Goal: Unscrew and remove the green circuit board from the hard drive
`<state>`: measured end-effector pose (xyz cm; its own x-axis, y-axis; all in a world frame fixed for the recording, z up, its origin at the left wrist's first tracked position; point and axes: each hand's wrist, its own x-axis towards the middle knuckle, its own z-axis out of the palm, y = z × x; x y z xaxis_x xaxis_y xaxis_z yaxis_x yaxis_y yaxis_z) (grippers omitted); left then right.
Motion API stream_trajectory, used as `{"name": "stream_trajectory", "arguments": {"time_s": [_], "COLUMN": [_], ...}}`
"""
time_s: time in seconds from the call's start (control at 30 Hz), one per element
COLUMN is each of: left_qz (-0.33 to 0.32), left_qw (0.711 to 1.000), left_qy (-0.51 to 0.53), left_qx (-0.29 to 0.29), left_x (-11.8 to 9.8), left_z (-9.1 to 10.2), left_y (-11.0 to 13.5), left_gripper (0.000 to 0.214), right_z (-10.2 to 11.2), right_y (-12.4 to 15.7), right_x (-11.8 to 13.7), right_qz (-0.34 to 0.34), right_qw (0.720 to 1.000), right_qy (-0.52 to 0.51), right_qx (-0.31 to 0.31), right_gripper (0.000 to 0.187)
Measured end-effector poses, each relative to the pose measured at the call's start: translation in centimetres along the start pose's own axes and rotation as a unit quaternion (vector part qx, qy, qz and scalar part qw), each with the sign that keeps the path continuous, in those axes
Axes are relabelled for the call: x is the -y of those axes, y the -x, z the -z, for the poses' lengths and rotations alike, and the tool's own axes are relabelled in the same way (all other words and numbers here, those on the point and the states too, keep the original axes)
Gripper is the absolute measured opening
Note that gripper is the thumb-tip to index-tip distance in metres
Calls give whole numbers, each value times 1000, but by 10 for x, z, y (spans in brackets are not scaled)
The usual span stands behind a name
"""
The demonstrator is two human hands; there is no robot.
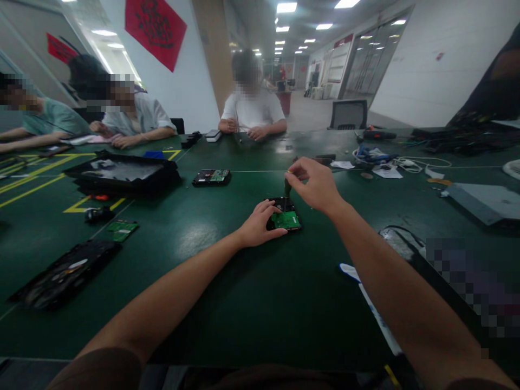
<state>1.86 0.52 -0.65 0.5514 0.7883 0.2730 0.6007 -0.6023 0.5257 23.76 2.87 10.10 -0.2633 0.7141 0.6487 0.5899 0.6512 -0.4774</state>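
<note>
A hard drive (286, 220) with a green circuit board lies flat on the dark green table in front of me. My left hand (260, 225) grips its left side, fingers at the far edge and thumb along the near edge. Above the drive, my right hand (312, 183) is closed on the dark handle of a screwdriver (287, 188). The screwdriver stands upright, its shaft pointing down to the drive near the board's upper edge. Whether the tip sits in a screw is too small to tell.
Another hard drive (212, 177) lies farther back. To the left are a black tray (122, 169), a loose green circuit board (122, 230) and a black casing (69, 271). A grey metal box (485, 201) and cables (418, 162) are at right. Several people sit across the table (227, 314).
</note>
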Motion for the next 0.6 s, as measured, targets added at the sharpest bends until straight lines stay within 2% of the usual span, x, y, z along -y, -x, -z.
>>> {"name": "stream_trajectory", "arguments": {"time_s": [0.1,0.27,0.5,0.6], "left_qz": [-2,-1,-4,-5], "left_qw": [1000,1000,1000,1000], "left_qy": [0,1,2,3], "left_qx": [-1,0,1,-1], "left_x": [0,0,-1,-2], "left_z": [0,1,1,2], "left_y": [0,0,0,1], "left_gripper": [66,66,66,66], "right_z": [0,0,0,0], "right_y": [0,0,0,0], "right_x": [0,0,-1,-1], "right_qz": [12,-16,16,-3], "right_qw": [1000,1000,1000,1000], "right_qy": [7,3,10,10], "right_qx": [0,-17,1,-10], "right_gripper": [7,13,7,9]}}
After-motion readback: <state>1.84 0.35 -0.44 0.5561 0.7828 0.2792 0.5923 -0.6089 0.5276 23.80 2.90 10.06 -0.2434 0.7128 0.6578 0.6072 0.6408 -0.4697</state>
